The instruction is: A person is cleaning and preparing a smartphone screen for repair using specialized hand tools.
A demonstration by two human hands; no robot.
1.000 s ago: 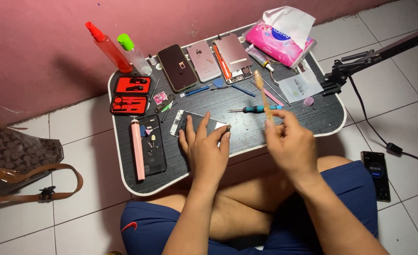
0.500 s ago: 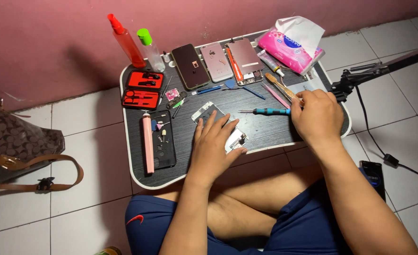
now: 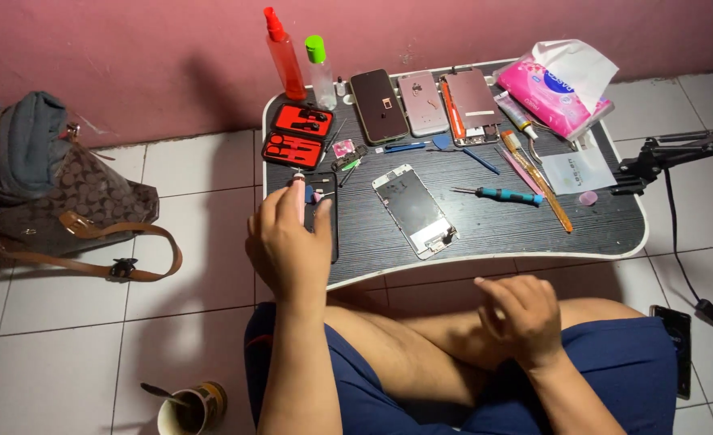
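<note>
Pickup step: our left hand [image 3: 288,242] curls around the pink tool [image 3: 299,196] at tray's [image 3: 614,242] left; right hand [image 3: 521,314] rests loosely spread on lap. Next, lift cleanly.

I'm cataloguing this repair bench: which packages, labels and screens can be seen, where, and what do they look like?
Tissue pack: table's far right corner, soft pink wrapper, white tissue sticking out.
Phone screen panel: table centre, white-framed, dark glass, lying flat and angled.
Dark phone: far edge, black rectangle.
Red tool case: far left, open, black inserts.
Left hand: on a pink tool at the table's left edge.
</note>
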